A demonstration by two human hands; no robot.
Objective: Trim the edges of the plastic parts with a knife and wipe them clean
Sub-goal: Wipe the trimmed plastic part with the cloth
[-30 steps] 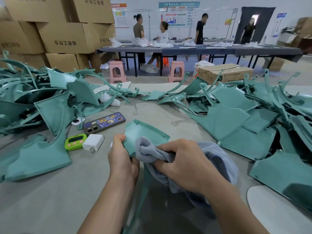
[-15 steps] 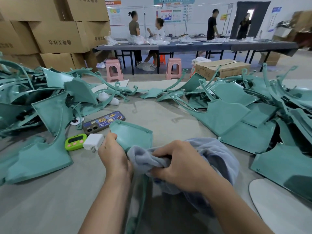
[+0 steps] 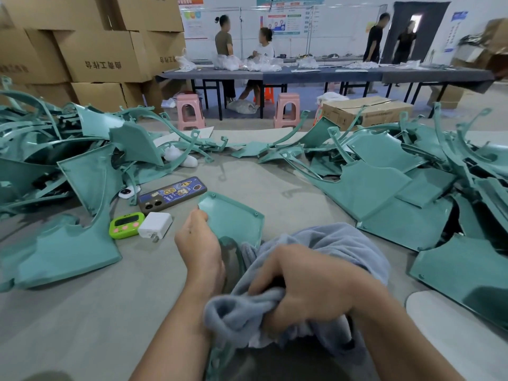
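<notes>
Grips: left hand [image 3: 200,250] closed on the teal plastic part [image 3: 233,220], near middle of the surface [image 3: 82,312], tip toward 12 o'clock — right hand [image 3: 310,287], at its 4 o'clock, clenched round the grey cloth [image 3: 346,243].

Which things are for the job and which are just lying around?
For the job: the part held in the left hand; the cloth gripped by the right hand; the piles of parts. No knife shows.
Lying about: phone; timer; charger; stools; boxes.
</notes>
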